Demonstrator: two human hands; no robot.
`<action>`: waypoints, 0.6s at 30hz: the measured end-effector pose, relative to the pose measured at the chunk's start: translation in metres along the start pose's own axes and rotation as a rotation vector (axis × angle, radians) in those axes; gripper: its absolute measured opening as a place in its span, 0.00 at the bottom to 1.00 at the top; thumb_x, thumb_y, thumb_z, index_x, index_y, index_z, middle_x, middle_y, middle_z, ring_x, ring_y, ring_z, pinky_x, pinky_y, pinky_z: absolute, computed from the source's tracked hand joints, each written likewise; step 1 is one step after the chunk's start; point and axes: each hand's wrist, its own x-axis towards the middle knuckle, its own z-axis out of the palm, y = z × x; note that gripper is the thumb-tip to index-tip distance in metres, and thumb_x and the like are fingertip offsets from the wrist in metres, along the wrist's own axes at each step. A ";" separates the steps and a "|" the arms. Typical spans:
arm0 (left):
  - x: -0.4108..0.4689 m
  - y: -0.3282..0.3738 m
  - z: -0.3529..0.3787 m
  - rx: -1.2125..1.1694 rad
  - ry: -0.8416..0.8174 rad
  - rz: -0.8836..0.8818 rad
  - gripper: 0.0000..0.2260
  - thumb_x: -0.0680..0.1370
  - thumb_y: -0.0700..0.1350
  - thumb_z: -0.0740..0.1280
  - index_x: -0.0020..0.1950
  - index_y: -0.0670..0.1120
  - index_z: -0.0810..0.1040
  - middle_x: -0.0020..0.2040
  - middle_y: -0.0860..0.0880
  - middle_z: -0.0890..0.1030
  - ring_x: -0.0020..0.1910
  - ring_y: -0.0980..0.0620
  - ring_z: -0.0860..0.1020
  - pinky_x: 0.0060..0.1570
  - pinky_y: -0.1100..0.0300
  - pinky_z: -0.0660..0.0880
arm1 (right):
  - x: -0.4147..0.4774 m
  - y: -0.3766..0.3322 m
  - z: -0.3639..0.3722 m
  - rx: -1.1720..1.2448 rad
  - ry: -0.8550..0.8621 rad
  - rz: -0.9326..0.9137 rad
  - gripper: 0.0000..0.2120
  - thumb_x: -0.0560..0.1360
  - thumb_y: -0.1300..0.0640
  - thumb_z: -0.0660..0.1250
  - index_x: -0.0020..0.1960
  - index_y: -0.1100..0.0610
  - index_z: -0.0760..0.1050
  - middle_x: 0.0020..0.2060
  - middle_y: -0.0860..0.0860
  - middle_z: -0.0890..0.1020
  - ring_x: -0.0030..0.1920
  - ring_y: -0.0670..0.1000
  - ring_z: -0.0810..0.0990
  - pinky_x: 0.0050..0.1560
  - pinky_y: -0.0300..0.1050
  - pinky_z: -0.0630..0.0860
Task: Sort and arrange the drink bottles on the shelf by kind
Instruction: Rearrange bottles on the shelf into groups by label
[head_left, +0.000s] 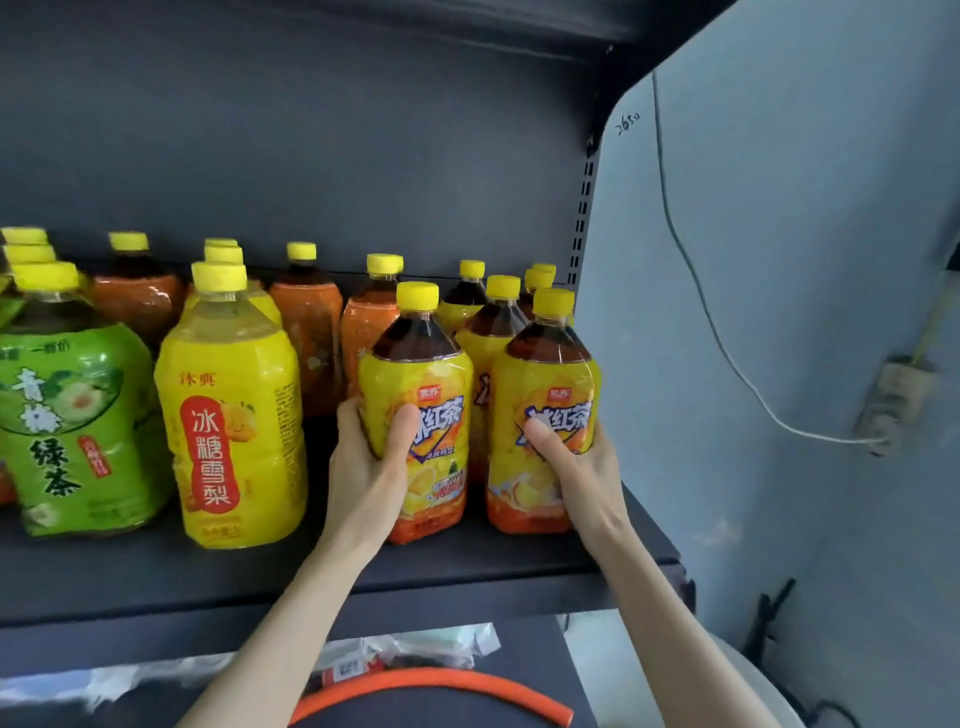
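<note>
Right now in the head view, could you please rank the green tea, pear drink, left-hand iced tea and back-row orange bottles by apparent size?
1. pear drink bottle and green tea bottle: alike, and the green one is cropped, so unranked.
2. iced tea bottle in the left hand.
3. back-row orange bottles, though farther away.

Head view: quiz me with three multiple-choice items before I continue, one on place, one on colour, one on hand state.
1. Among the front bottles, the green-label bottle stands: A leftmost; B in the middle; C rightmost.
2. The caps are: A red; B yellow; C white.
3. The left hand and right hand are: A empty; B gripping the left iced-tea bottle and right iced-tea bottle; C both on one bottle.
Answers: A, it sits at the view's left edge; B, every visible cap is yellow; B, fingers curl round each bottle.
</note>
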 end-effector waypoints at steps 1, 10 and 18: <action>0.001 0.000 0.000 -0.001 -0.002 -0.001 0.26 0.72 0.64 0.61 0.64 0.52 0.66 0.55 0.59 0.77 0.52 0.63 0.78 0.40 0.70 0.77 | 0.003 0.001 0.003 0.004 -0.014 0.001 0.35 0.58 0.37 0.76 0.61 0.51 0.75 0.51 0.48 0.85 0.50 0.48 0.85 0.45 0.43 0.82; 0.017 0.000 0.004 -0.050 -0.082 -0.060 0.30 0.63 0.63 0.70 0.62 0.56 0.66 0.56 0.55 0.77 0.50 0.65 0.79 0.38 0.71 0.76 | 0.037 0.009 0.011 -0.139 -0.085 0.007 0.33 0.60 0.34 0.76 0.58 0.50 0.78 0.52 0.48 0.85 0.54 0.52 0.83 0.55 0.54 0.80; 0.026 -0.004 0.017 0.029 -0.195 -0.035 0.25 0.65 0.58 0.72 0.59 0.58 0.67 0.55 0.57 0.77 0.48 0.69 0.78 0.39 0.74 0.74 | 0.052 0.011 -0.002 -0.241 -0.006 -0.004 0.28 0.64 0.39 0.74 0.58 0.54 0.78 0.57 0.58 0.79 0.57 0.57 0.80 0.56 0.57 0.79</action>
